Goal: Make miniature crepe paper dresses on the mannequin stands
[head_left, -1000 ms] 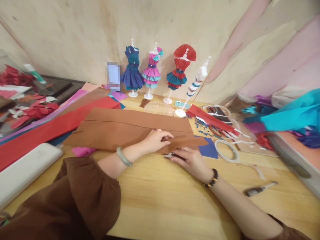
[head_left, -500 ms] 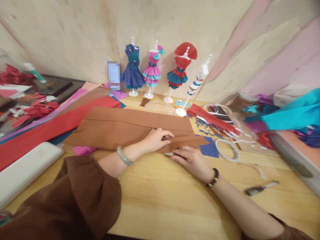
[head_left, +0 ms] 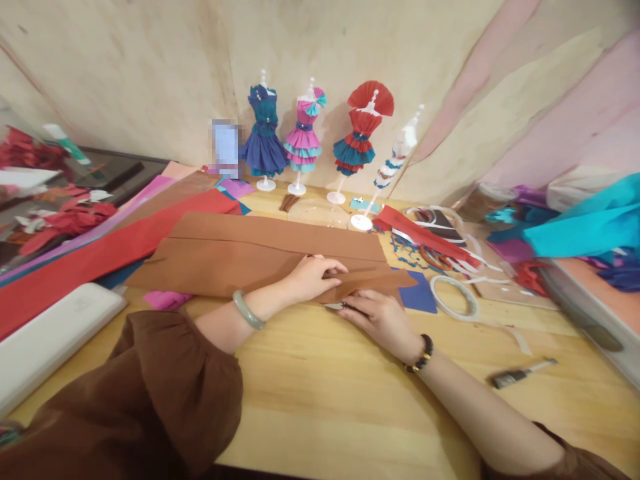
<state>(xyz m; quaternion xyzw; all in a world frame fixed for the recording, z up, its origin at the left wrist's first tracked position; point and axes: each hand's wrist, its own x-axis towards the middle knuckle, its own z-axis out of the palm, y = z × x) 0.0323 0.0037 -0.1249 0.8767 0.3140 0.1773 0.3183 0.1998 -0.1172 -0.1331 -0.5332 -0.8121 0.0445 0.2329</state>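
A brown sheet of crepe paper (head_left: 240, 257) lies across the table, a dark line running along its length and its right part lifted into a loose flap (head_left: 380, 280). Over its near edge, my left hand (head_left: 313, 277) has curled fingers, with thumb and fingertips closed on the paper. My right hand (head_left: 383, 320) is just to the right, below the flap, closed on a pair of scissors (head_left: 334, 306). Only a short silver blade pokes out leftward at the paper's edge; the handles are mostly hidden by my fingers.
Behind the paper stand several small dress forms (head_left: 303, 133) in paper dresses. At right lie a tape roll (head_left: 455, 298), a blue paper piece (head_left: 419, 291) and a tool with a dark handle (head_left: 523, 373). A white box-like object (head_left: 60, 340) and red paper (head_left: 125, 240) are at left.
Both hands stay in nearly the same place on the brown paper. My right hand has shifted very slightly left, and a little more of the scissor blade's base shows.
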